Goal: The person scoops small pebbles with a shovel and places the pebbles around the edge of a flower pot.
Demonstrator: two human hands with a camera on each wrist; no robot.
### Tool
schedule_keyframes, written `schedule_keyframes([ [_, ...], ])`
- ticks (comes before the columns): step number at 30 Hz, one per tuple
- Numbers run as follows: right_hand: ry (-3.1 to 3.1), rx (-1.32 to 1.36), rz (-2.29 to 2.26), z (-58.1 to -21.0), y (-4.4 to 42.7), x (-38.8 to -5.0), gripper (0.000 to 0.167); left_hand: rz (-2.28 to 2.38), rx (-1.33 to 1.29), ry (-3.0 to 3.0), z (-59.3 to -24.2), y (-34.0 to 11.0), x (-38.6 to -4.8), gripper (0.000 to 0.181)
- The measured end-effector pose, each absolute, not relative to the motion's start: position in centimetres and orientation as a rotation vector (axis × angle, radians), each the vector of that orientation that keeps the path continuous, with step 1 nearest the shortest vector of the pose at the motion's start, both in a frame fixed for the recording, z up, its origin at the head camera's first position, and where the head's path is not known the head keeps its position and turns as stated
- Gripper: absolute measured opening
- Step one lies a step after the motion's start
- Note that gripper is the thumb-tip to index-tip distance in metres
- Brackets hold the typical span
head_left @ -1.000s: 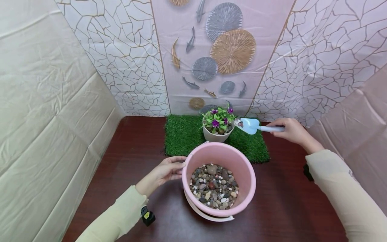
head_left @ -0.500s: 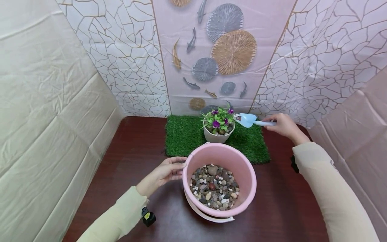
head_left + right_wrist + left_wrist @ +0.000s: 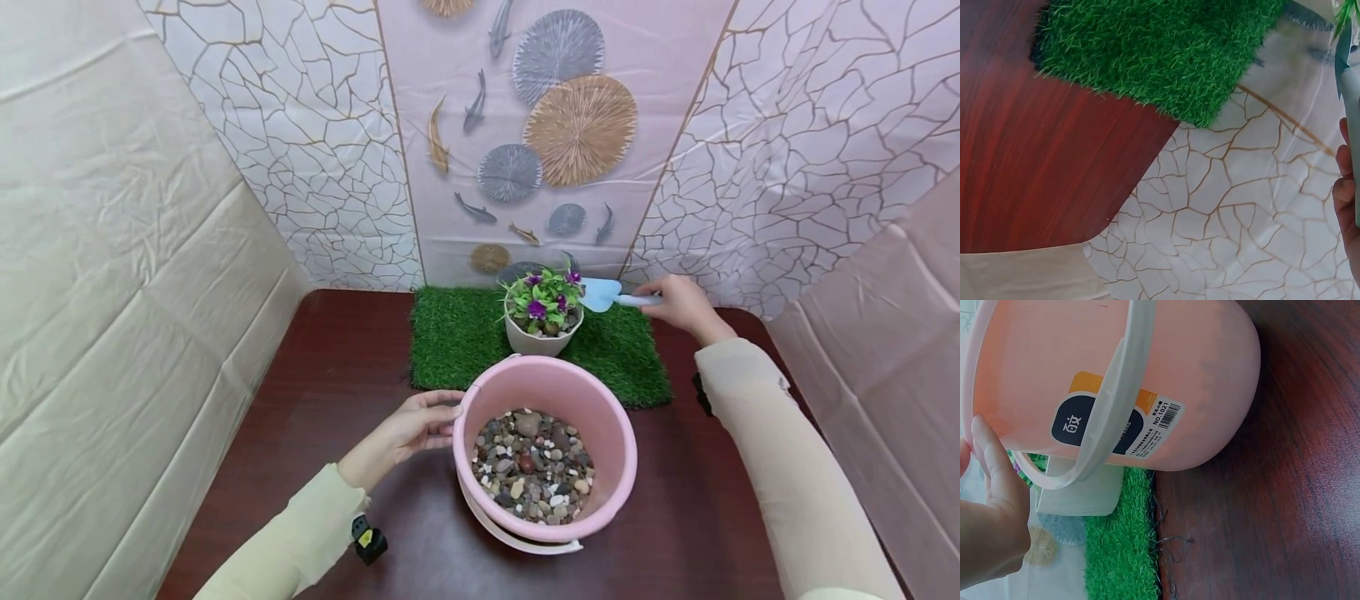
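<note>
A pink bucket [image 3: 622,467] with multicoloured pebbles [image 3: 528,467] inside stands in front of me. At its left side, my left hand [image 3: 408,425] holds the rim, thumb at the edge and fingers against the outer wall; the left wrist view shows this hand [image 3: 997,506] beside the white bucket handle [image 3: 1107,394]. My right hand [image 3: 678,302] grips the handle of a small light-blue trowel [image 3: 600,294]. The trowel's blade reaches the right side of a white flowerpot [image 3: 536,342] holding a purple-flowered plant [image 3: 542,298] and stones. Leaves hide the blade's tip.
A green grass mat [image 3: 457,337] lies under the flowerpot on the dark red-brown table [image 3: 337,367]. Patterned cloth walls [image 3: 337,167] close off the back and both sides. The bucket's handle hangs down at its front.
My right hand has moved left with the trowel, bringing its blade to the pot's edge. Pebbles seen on the blade earlier no longer show there. The left hand and bucket stay put.
</note>
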State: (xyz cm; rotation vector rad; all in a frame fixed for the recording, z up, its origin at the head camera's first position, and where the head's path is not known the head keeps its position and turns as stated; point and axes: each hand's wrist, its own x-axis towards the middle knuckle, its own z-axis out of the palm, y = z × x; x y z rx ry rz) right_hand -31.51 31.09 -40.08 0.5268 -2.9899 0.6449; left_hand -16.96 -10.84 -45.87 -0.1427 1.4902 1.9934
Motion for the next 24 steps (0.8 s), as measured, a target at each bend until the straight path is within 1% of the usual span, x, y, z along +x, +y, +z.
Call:
schedule_keyframes([
  [9, -2.977, 0.638, 0.573, -40.5, 29.5, -32.7, 0.021, 1.991, -0.124, 1.487, -46.1, -10.8, -17.0, 0.030],
  [16, -2.944, 0.782, 0.488, -40.0, 28.8, -33.6, 0.021, 1.995, -0.137, 1.473, -46.1, -10.8, -17.0, 0.028],
  [24, -2.864, 0.912, 0.253, -39.3, 28.0, -34.1, 0.024, 1.997, -0.127, 1.474, -46.2, -10.8, -17.1, 0.028],
])
